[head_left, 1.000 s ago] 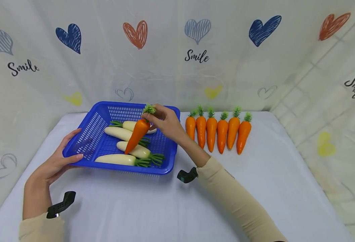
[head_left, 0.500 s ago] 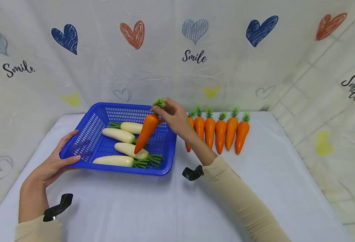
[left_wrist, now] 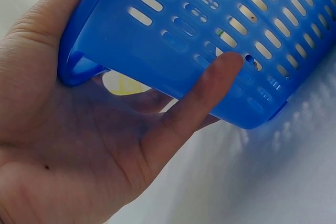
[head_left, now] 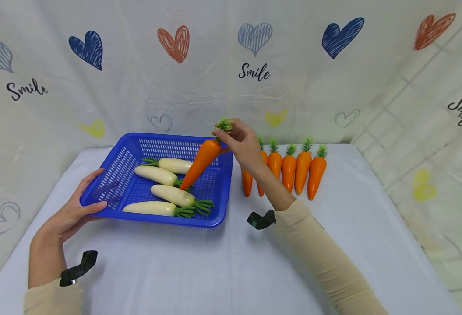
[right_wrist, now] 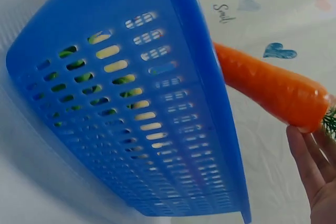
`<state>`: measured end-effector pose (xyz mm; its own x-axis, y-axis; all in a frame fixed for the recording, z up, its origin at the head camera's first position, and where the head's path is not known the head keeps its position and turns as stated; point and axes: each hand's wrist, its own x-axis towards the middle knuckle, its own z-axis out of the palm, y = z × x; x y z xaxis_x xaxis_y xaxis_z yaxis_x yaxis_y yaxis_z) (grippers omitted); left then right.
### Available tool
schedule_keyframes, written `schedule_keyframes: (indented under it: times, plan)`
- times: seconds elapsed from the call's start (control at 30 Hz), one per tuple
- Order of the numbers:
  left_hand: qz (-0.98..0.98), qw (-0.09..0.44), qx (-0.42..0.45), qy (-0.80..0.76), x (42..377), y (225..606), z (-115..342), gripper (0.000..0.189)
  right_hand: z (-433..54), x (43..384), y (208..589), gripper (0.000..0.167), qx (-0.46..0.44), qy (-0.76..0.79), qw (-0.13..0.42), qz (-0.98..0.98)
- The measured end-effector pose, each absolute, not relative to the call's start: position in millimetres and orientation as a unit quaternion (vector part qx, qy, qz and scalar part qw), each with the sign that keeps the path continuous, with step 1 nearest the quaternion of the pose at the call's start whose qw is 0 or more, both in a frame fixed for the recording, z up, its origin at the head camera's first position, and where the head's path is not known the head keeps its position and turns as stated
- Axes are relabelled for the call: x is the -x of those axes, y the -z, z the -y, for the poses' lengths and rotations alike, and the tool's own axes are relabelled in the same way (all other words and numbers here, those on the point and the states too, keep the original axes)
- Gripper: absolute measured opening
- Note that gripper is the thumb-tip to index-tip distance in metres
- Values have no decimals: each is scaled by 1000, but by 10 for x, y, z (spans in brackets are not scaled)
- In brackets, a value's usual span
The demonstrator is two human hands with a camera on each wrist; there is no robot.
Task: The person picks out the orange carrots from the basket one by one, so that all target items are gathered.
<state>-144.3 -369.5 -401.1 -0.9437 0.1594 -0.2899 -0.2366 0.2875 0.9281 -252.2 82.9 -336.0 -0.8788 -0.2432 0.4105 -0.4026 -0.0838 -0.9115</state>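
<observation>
My left hand (head_left: 68, 215) grips the left end of a blue perforated plastic basket (head_left: 223, 192), thumb over the rim. In the left wrist view its fingers (left_wrist: 181, 116) spread under the outer wall. Several white radishes (head_left: 172, 195) with green stems lie inside. My right hand (head_left: 245, 143) pinches an orange carrot (head_left: 203, 162) by its green leafy top, above the basket's right part. The carrot slants, tip down and to the left, over the radishes. From the right wrist, the basket's wall hides its tip.
A row of several carrots (head_left: 302, 169) lies on the white tablecloth (head_left: 231, 271) right of the basket, partly hidden behind my right hand and forearm. Behind the table hangs a pale curtain (head_left: 215, 87) printed with hearts and words.
My right hand has carried the carrot up and to the right, from the middle of the basket toward its right rim. My left hand keeps its grip on the basket.
</observation>
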Motion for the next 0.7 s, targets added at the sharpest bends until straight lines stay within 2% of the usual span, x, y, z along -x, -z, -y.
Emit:
schedule_keyframes:
  times: [0.7]
  plan:
    - [-775, 168, 23, -609, 1440, 4009, 3704, 89, -1253, 2583, 3359, 23, -192, -719, 75, 663]
